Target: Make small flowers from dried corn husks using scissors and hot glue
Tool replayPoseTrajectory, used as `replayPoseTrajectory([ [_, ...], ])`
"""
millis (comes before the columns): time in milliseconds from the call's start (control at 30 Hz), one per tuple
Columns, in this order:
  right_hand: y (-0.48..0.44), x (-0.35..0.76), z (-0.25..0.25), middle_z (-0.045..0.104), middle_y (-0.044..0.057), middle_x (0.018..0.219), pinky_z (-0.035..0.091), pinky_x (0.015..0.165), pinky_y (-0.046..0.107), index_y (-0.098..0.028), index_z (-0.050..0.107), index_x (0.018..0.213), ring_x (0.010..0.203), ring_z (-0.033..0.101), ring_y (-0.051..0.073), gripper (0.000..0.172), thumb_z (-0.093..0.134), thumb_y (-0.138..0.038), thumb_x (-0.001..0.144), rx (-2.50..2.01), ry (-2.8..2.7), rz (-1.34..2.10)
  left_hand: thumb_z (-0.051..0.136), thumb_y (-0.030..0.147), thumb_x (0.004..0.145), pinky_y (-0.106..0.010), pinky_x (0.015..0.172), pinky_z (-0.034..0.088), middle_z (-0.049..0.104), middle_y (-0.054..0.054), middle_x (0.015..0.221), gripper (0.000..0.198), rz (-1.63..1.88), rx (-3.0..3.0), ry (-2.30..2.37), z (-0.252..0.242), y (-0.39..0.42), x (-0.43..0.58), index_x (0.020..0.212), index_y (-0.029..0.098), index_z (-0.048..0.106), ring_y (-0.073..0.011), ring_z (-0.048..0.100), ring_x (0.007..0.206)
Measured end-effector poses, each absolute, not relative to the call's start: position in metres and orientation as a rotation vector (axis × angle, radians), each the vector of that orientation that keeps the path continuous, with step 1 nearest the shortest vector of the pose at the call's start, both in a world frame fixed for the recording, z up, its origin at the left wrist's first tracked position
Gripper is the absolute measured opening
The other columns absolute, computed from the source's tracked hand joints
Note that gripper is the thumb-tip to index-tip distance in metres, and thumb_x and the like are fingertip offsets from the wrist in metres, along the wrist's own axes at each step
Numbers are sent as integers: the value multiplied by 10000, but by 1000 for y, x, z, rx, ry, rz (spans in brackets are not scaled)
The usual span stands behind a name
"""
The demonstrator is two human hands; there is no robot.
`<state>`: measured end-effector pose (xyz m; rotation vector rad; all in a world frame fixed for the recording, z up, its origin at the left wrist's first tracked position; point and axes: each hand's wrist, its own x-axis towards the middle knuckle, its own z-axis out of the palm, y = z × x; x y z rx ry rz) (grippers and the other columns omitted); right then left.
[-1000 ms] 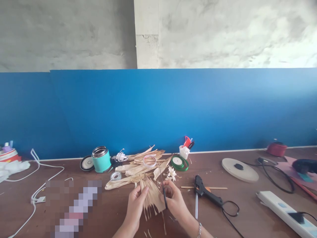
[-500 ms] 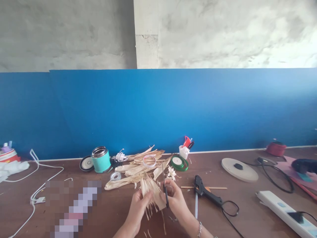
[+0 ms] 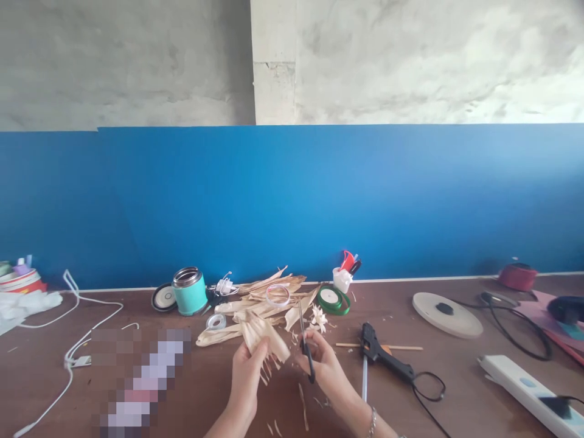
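Note:
Pinched in my left hand (image 3: 249, 371) is a dry, pale corn husk (image 3: 265, 337), its lower edge slit into thin strips. My right hand (image 3: 322, 360) holds black-handled scissors (image 3: 308, 359) with the blades pointing away from me. A small gap separates the scissors from the husk. Just beyond my hands lies a pile of loose husks (image 3: 249, 307), and a husk flower (image 3: 318, 317) rests at its right side. Narrow cut strips (image 3: 303, 406) are scattered on the table below my hands.
A black glue gun (image 3: 387, 359) lies across a wooden stick to the right, with a white power strip (image 3: 524, 383) farther over. Behind are a turquoise jar (image 3: 189, 292), green ribbon roll (image 3: 333, 299) and white cup (image 3: 342, 278). White cables (image 3: 73, 353) trail at left.
My left hand has drawn the husk leftward, away from the scissors, and its sheet now tilts differently. My right hand keeps hold of the scissors. The view has shifted slightly.

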<state>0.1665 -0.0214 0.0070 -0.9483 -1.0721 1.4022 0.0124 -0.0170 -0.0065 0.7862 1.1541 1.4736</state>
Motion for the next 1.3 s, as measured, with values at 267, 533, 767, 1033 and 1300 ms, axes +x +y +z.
replayPoseTrajectory([
  [267, -29, 164, 1, 475, -79, 546, 259, 465, 190, -191, 505, 770, 487, 385, 67, 443, 795, -468, 582, -932, -1302, 1525, 762, 447, 587, -214, 417, 365, 585, 6, 477, 366, 1622, 708, 1202, 1, -11, 3, 641, 131, 586, -115, 506, 414],
  [533, -35, 169, 10, 666, 59, 701, 302, 457, 160, -155, 575, 848, 562, 573, 108, 368, 624, -507, 751, -888, -810, 2037, 686, 403, 720, -299, 474, 455, 675, -70, 683, 281, 1191, 936, 679, 20, -31, 16, 769, 129, 640, -145, 544, 441],
  [767, -33, 164, 13, 555, -54, 553, 317, 471, 171, -203, 563, 795, 499, 495, 91, 342, 786, -239, 538, -894, -737, 1751, 766, 343, 605, -329, 743, 473, 706, -73, 951, 330, 1330, 982, 832, 14, -26, 16, 873, 175, 672, -255, 629, 867],
  [1033, -28, 160, 6, 544, -62, 622, 339, 508, 203, -221, 504, 815, 539, 455, 100, 422, 819, -282, 540, -889, -948, 1281, 754, 386, 614, -353, 883, 438, 722, -91, 983, 419, 1276, 1078, 835, 13, -29, 19, 965, 163, 705, -284, 606, 993],
  [1300, -27, 158, -2, 530, -67, 616, 336, 483, 199, -225, 470, 814, 528, 451, 97, 422, 807, -301, 571, -875, -1016, 1311, 696, 439, 688, -349, 804, 488, 750, -87, 822, 322, 1269, 1127, 1005, 10, -28, 19, 814, 147, 746, -281, 660, 851],
])
